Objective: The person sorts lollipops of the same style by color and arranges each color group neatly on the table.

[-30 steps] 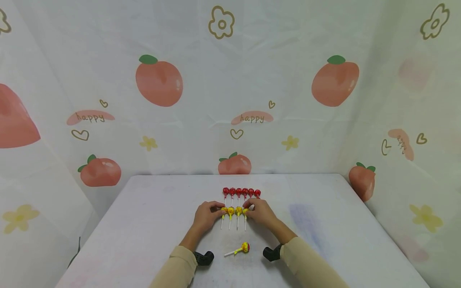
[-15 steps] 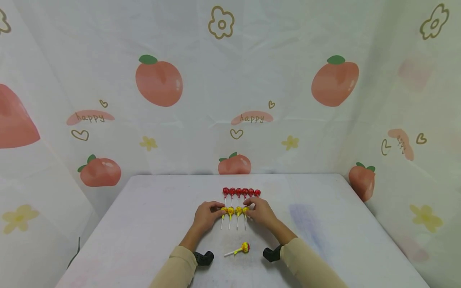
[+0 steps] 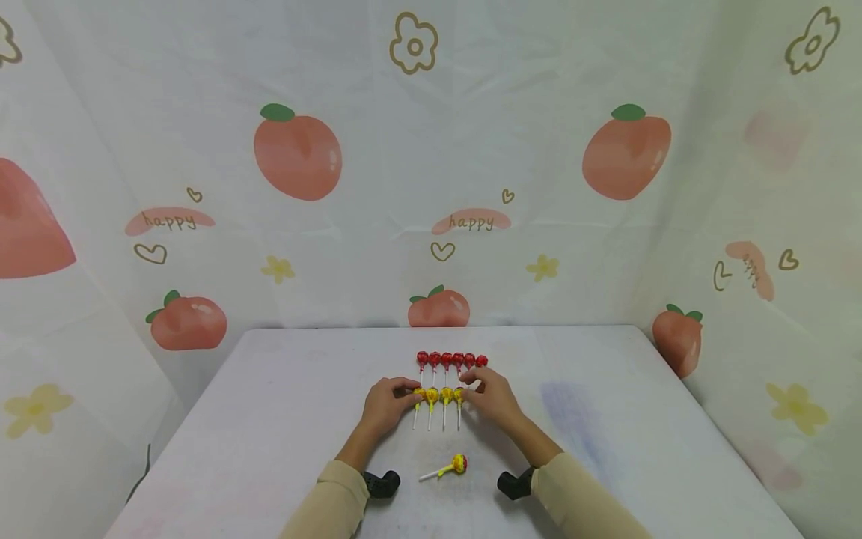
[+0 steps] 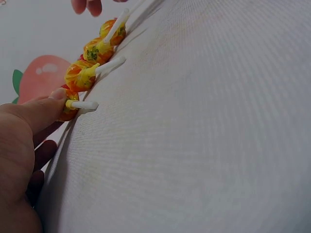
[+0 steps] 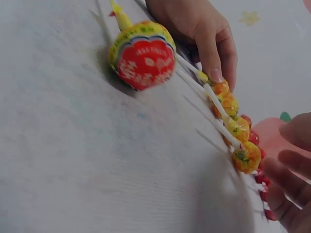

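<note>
Several yellow lollipops lie in a row, white sticks toward me. My left hand pinches the head of the leftmost lollipop between thumb and fingers. At the other end of the row, my right hand has its thumb and fingers spread beside the rightmost yellow lollipop; in the right wrist view a gap shows between them. Behind is a row of several red lollipops, partly covered by the right fingers. One more yellow lollipop with a red label lies nearer me, its stick pointing left.
The white table extends to both sides and has a faint bluish stain on the right. A white curtain with printed fruit hangs behind and at the sides. Black wrist devices sit at both cuffs.
My right hand has let go of the rightmost yellow lollipop and shifted slightly right, its fingers parting. The left hand and the lollipops look the same.
</note>
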### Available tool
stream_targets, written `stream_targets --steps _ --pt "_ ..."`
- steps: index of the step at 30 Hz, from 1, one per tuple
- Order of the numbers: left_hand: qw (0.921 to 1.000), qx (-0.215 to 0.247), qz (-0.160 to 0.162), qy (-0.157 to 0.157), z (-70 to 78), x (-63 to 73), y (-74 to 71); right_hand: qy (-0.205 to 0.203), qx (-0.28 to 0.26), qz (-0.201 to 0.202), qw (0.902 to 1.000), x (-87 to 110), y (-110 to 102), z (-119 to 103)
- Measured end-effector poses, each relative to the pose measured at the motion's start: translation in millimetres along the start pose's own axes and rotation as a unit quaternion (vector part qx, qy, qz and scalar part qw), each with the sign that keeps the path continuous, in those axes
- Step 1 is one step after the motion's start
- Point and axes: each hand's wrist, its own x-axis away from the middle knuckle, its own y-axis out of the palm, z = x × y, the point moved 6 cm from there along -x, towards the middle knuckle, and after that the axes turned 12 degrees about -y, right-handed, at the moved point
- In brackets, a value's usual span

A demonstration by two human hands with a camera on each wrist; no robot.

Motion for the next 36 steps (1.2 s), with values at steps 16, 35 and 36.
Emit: stream_targets --steps 16,35,36 --pt "1.0000 -0.003 0.004 -0.002 1.6 1.3 -1.0 -0.035 -0.052 0.047 0.9969 28.5 -7.9 -24.3" --pt "1.0000 -0.004 0.001 -0.007 0.4 1.8 0.1 -0.050 -0.102 -0.193 0.9746 63.8 14.6 -26.4" --pt "1.0000 -0.004 0.001 -0.006 0.1 1.5 0.1 -0.052 -0.100 -0.201 0.9730 65.2 15.4 -25.9"
